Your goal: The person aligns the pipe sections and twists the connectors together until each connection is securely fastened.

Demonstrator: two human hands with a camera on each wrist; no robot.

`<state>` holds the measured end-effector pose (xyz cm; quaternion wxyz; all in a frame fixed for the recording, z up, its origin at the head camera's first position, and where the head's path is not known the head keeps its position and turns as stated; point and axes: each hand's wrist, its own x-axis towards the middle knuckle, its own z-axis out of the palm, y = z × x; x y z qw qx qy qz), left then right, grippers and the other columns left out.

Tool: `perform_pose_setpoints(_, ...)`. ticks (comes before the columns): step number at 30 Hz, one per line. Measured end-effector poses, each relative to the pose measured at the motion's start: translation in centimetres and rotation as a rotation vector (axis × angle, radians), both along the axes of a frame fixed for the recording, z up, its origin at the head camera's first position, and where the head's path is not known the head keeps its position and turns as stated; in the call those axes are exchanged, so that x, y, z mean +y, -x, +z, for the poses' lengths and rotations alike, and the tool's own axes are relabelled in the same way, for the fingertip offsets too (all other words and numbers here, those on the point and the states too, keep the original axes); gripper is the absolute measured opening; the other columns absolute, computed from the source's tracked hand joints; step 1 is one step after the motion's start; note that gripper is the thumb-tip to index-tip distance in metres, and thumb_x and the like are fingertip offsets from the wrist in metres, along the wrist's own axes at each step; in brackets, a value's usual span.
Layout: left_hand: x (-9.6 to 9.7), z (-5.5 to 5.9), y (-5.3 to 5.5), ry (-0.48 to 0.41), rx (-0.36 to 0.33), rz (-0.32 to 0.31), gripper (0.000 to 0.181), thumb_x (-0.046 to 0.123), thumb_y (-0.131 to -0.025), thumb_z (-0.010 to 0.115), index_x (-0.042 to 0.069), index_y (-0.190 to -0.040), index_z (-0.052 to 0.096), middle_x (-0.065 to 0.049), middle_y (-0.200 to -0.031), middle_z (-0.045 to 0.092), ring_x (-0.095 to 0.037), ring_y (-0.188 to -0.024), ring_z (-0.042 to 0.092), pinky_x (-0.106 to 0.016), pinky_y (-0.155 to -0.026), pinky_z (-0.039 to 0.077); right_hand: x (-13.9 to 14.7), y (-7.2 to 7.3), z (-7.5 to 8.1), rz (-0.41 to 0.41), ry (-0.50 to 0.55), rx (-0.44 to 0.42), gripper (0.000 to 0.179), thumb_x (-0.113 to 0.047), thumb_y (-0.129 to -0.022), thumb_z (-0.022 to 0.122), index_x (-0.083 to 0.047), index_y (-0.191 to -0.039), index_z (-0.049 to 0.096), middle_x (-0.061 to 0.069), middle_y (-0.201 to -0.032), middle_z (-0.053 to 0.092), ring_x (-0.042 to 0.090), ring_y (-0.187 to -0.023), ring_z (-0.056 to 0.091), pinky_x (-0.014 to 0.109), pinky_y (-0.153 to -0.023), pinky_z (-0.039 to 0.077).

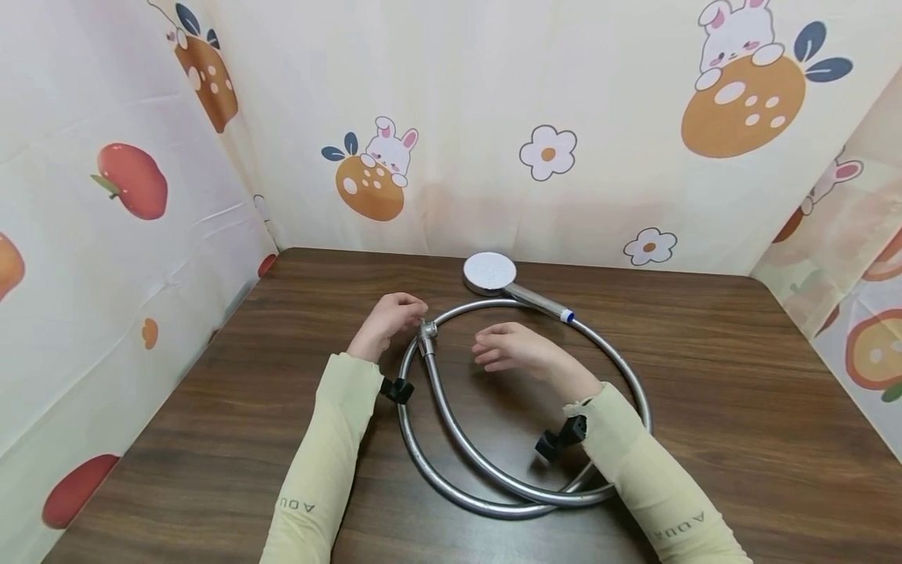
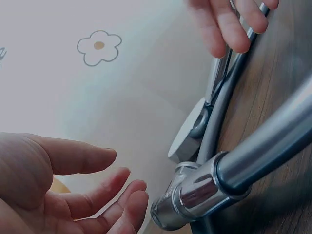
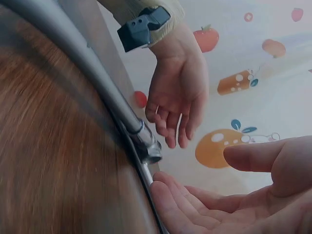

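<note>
A silver shower hose (image 1: 458,439) lies in loops on the wooden table. Its metal connector (image 1: 427,332) sits at the left of the coil, seen large in the left wrist view. My left hand (image 1: 391,319) hovers right beside that connector, fingers loosely bent and thumb apart, with nothing between them. Over the inside of the loop is my right hand (image 1: 517,350), palm turned toward the left hand, fingers relaxed and holding nothing. The shower head (image 1: 489,272) with its round white face rests behind the coil, its handle (image 1: 541,302) pointing right and joined near a blue-and-white collar.
The dark brown table (image 1: 740,392) ends at a printed curtain (image 1: 465,196) at the back, with more curtain (image 1: 106,274) on the left. Black wrist cameras (image 1: 561,439) hang below both forearms, close over the hose.
</note>
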<state>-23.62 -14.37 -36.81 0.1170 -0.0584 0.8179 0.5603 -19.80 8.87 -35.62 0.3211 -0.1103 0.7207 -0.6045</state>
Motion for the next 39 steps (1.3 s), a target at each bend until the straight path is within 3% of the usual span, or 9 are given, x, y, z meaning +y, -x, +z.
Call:
perform_pose_setpoints(14, 1.1, 0.8, -0.7, -0.019, 0.003, -0.052, 0.029, 0.02, -0.09, 0.054, -0.001, -0.11, 0.058, -0.017, -0.109, 0.06, -0.03, -0.1, 0.056, -0.042, -0.09, 0.041, 3.6, -0.5, -0.7, -0.046, -0.027, 0.046, 0.05, -0.017, -0.096, 0.04, 0.016, -0.132, 0.028, 0.035, -0.127, 0.043, 0.039, -0.113, 0.05, 0.041, -0.091, 0.046)
perform_pose_setpoints(23, 1.9, 0.6, -0.9, -0.024, 0.005, -0.068, 0.027, 0.019, -0.09, 0.054, -0.001, -0.108, 0.058, -0.018, -0.106, 0.06, -0.021, -0.088, 0.058, -0.031, -0.075, 0.043, 5.1, -0.8, -0.9, -0.068, -0.024, 0.05, 0.05, -0.018, -0.096, 0.04, 0.015, -0.132, 0.027, 0.035, -0.128, 0.042, 0.035, -0.111, 0.053, 0.041, -0.089, 0.047)
perform_pose_setpoints(30, 2.8, 0.4, -1.0, -0.043, 0.017, -0.091, 0.029, 0.018, -0.09, 0.053, -0.003, -0.11, 0.058, -0.017, -0.106, 0.06, -0.031, -0.099, 0.057, -0.028, -0.073, 0.043, 6.4, -1.0, -0.9, -0.093, -0.029, 0.051, 0.05, -0.018, -0.096, 0.041, 0.014, -0.132, 0.028, 0.034, -0.128, 0.043, 0.031, -0.109, 0.055, 0.039, -0.087, 0.048)
perform_pose_setpoints(39, 3.4, 0.4, -1.3, -0.038, 0.014, -0.087, 0.027, 0.017, -0.09, 0.051, -0.002, -0.108, 0.058, -0.022, -0.112, 0.06, -0.034, -0.101, 0.055, -0.03, -0.075, 0.043, 7.9, -1.6, -1.0, -0.116, -0.055, 0.058, 0.052, -0.02, -0.096, 0.042, 0.014, -0.132, 0.027, 0.033, -0.127, 0.044, 0.029, -0.107, 0.056, 0.038, -0.085, 0.049)
